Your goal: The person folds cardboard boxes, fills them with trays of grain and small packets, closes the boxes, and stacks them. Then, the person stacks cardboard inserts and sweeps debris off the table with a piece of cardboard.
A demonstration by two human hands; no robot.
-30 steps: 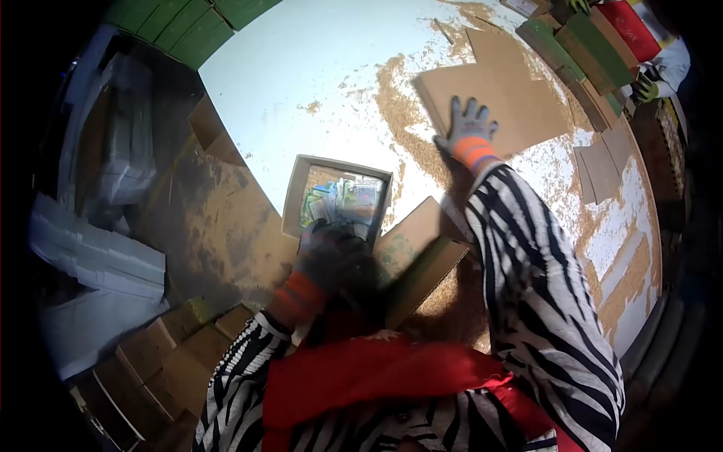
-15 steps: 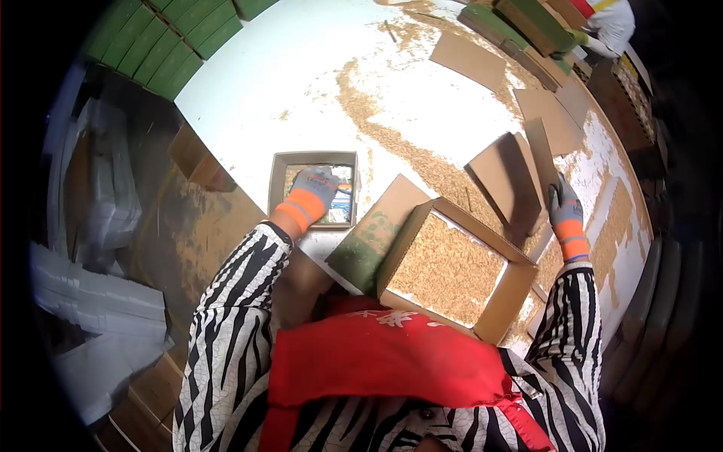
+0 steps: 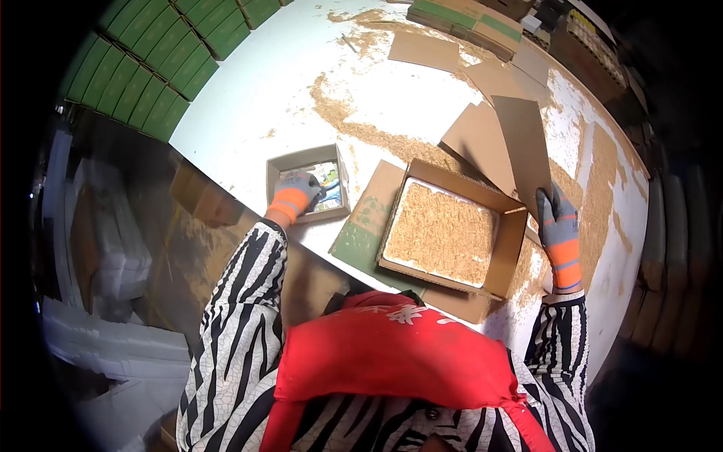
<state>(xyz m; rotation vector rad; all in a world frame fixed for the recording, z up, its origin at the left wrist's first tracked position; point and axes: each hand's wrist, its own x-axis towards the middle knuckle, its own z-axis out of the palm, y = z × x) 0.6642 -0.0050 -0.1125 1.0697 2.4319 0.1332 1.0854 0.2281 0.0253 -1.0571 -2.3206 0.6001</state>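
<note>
Brown cardboard strip [image 3: 523, 139] points lengthwise away from right hand [image 3: 559, 217] pinching it, right of filled carton [image 3: 509, 252]; left hand [image 3: 298, 188]: grip unclear.

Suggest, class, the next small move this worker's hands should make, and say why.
Probably the left hand should lift one printed slip from the small box. It reaches inside that box, right by the slips, while the brown filling in the open carton lies level and uncovered, with no slip visible on it.
</note>
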